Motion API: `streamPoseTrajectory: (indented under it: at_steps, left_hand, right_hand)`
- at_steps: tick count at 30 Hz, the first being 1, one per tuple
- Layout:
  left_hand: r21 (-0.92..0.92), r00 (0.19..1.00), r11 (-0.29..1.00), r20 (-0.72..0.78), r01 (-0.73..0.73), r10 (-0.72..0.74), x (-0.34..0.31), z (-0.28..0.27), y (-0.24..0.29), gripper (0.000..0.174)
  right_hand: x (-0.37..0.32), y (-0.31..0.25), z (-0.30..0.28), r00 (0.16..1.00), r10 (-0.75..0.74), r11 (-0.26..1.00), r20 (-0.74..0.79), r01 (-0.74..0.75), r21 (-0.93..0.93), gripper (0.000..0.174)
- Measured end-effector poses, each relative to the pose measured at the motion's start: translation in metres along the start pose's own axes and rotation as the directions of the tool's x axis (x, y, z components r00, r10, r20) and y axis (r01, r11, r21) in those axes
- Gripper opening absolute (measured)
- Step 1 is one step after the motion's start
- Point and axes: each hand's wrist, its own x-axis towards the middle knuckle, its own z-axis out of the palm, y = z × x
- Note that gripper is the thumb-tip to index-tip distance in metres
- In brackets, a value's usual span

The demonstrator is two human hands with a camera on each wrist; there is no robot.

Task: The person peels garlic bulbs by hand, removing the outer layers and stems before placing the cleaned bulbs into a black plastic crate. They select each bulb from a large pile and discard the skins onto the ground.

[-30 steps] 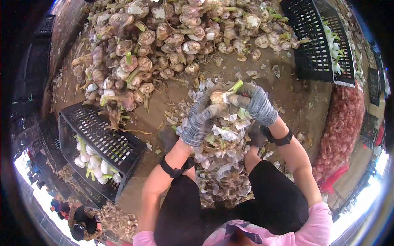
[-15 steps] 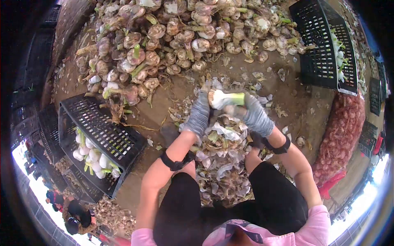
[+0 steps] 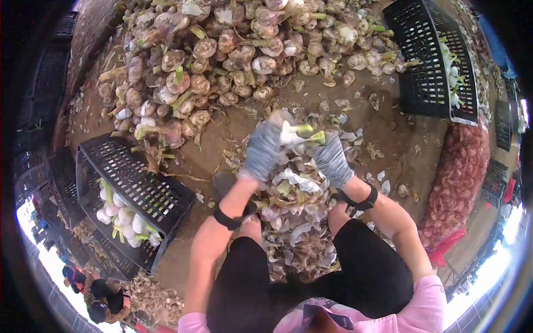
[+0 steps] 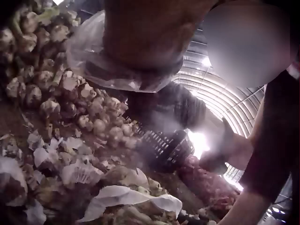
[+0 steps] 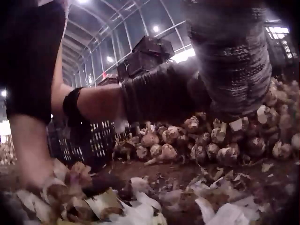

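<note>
Both hands wear grey knit gloves and meet above a heap of papery garlic skins (image 3: 297,213) between the person's legs. My left hand (image 3: 262,149) grips a whitish garlic bulb (image 3: 287,135), blurred by motion, its green stem pointing right. Against that stem, my right hand (image 3: 332,160) pinches a pale piece of garlic stem with a green cut end (image 3: 318,137). The left wrist view shows the forearm and plastic cuff (image 4: 84,56), with the bulb out of sight. Gloved hands overlap in the right wrist view, where the right glove (image 5: 232,61) hides what they hold.
A large pile of unpeeled garlic (image 3: 222,55) lies ahead. At left, a tilted black crate (image 3: 139,177) holds white peeled bulbs (image 3: 119,213); another black crate (image 3: 425,66) stands at right. Beside it lies a red mesh sack (image 3: 455,183) of garlic.
The bulb went from brownish skin to white, its stem swinging from up-right to level. The right hand has moved slightly down and left, now with a separate green-ended piece at its fingertips.
</note>
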Motion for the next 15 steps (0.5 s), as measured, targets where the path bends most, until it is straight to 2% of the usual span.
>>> streamPoseTrajectory:
  at_steps: [1,2,3,4,5,6,7,8,9,10,11,12,13,14,15]
  left_hand:
    - [-0.001,1.000,1.000,-0.003,0.004,-0.004,0.006,-0.005,-0.002,0.055]
    - [-0.211,0.945,0.921,0.093,0.327,-0.314,0.010,-0.009,-0.003,0.056]
    - [-0.368,0.791,0.701,0.246,0.611,-0.561,0.012,-0.013,-0.005,0.057]
    - [-0.324,0.851,0.787,0.199,0.525,-0.486,0.014,-0.015,-0.018,0.052]
    - [-0.321,0.849,0.787,0.197,0.528,-0.489,0.009,-0.013,-0.009,0.052]
    - [-0.189,0.985,0.969,-0.028,0.160,-0.168,0.002,-0.007,0.000,0.043]
    - [0.024,0.959,0.977,-0.186,-0.214,0.214,-0.002,-0.004,0.008,0.037]
    - [0.525,0.835,0.733,-0.074,-0.433,0.546,-0.004,-0.010,0.009,0.033]
    - [0.526,0.834,0.732,-0.074,-0.433,0.546,-0.004,-0.011,0.009,0.033]
    - [0.354,0.918,0.866,-0.046,-0.354,0.394,-0.004,-0.012,0.009,0.029]
    - [0.177,0.971,0.955,0.013,-0.237,0.238,-0.003,-0.012,0.009,0.026]
    - [0.328,0.960,0.903,0.046,-0.277,0.278,-0.003,-0.015,0.004,0.020]
    - [0.328,0.960,0.904,0.046,-0.276,0.276,-0.002,-0.017,0.000,0.020]
    - [0.169,0.971,0.956,0.041,-0.238,0.235,-0.001,-0.018,-0.004,0.018]
    - [0.007,0.980,0.981,0.043,-0.194,0.193,-0.001,-0.019,-0.001,0.016]
  right_hand:
    - [0.000,-0.003,-0.003,1.000,0.001,1.000,0.005,-0.001,0.001,0.012]
    - [0.000,-0.008,-0.007,0.983,0.159,0.973,0.095,-0.173,0.152,0.012]
    - [0.002,-0.016,-0.010,0.932,0.297,0.894,0.206,-0.347,0.283,0.011]
    - [0.004,-0.027,-0.012,0.966,0.209,0.941,0.150,-0.241,0.238,0.010]
    - [0.005,-0.032,-0.014,0.966,0.210,0.939,0.151,-0.242,0.243,0.010]
    - [0.006,-0.035,-0.015,0.955,0.257,0.943,0.147,-0.281,0.178,0.011]
    - [0.008,-0.036,-0.016,0.943,0.303,0.941,0.140,-0.319,0.112,0.013]
    - [0.009,-0.030,-0.012,0.987,0.069,0.963,0.148,-0.105,0.249,0.018]
    - [0.011,-0.031,-0.014,0.987,0.068,0.963,0.147,-0.104,0.250,0.018]
    - [0.012,-0.033,-0.017,0.982,-0.110,0.993,0.153,0.104,0.048,0.021]
    - [0.014,-0.035,-0.019,0.941,-0.279,0.939,0.193,0.309,-0.152,0.023]
    - [0.015,-0.037,-0.019,0.960,-0.237,0.966,0.151,0.249,-0.066,0.019]
    - [0.014,-0.032,-0.022,0.960,-0.235,0.967,0.152,0.247,-0.066,0.019]
    - [0.011,-0.023,-0.028,0.983,0.008,0.969,0.182,-0.052,0.240,0.018]
    - [0.010,-0.022,-0.031,0.932,0.227,0.795,0.282,-0.344,0.499,0.018]
